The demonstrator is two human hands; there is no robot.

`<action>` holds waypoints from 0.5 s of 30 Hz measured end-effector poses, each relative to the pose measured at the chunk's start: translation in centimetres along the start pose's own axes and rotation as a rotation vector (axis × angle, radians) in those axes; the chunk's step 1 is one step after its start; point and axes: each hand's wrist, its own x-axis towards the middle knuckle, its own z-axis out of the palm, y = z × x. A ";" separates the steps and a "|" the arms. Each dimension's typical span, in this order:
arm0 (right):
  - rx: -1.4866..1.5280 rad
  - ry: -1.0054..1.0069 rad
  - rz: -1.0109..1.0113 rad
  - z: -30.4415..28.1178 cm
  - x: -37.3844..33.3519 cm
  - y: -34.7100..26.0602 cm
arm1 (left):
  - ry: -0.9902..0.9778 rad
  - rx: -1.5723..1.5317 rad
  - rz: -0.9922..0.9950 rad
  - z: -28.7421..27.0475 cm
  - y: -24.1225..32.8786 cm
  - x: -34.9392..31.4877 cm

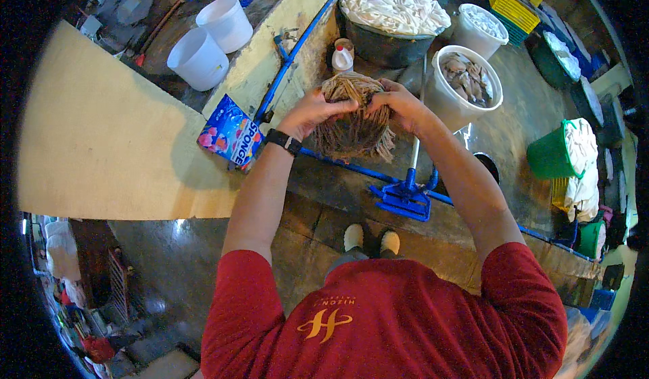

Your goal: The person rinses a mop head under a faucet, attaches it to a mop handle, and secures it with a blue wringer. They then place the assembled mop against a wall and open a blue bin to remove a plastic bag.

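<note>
Both my hands hold a brown, stringy mop head (348,135) out in front of me, its strands hanging down. My left hand (312,110), with a black watch on the wrist, is closed on its left side, the thumb lying across the top. On the opposite side my right hand (400,104) pinches the strands, thumb and fingers pressed in. Below and to the right is a blue mop clamp (405,200) on a pale handle (416,150) that runs away from me. A blue printed packet (232,134) rests on the ledge beside my left forearm.
A blue pipe (280,75) runs along a low yellow wall (122,135). A white jug (342,58) stands beyond the mop head. White buckets (447,105), a dark tub (389,48) and a green basket (551,152) hold cloth. Two white pails (198,61) stand past the wall.
</note>
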 end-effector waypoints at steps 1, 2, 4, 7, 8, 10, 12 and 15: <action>0.022 -0.019 0.012 0.1 -0.2 -0.2 | -0.030 0.052 0.082 0.0 0.0 -0.1; 0.039 -0.036 0.035 0.2 -0.3 -0.4 | 0.027 0.074 0.066 0.1 -0.1 -0.1; -0.028 -0.062 0.084 0.3 -0.5 -0.8 | 0.060 0.134 0.067 -0.2 -0.4 0.0; -0.228 -0.067 0.071 0.5 -0.3 -1.1 | 0.101 0.190 0.103 -0.7 -1.1 0.2; -0.261 -0.055 0.015 0.6 -0.2 -1.0 | 0.123 0.165 0.079 -0.7 -1.3 0.3; -0.260 -0.037 -0.031 1.1 0.1 -0.9 | 0.176 0.125 -0.006 -0.7 -1.5 0.5; -0.203 -0.003 0.007 1.5 0.3 -0.7 | 0.214 0.127 0.027 -0.5 -1.2 0.6; -0.283 -0.058 -0.098 2.1 0.5 -0.6 | 0.241 0.158 0.086 -0.5 0.1 0.4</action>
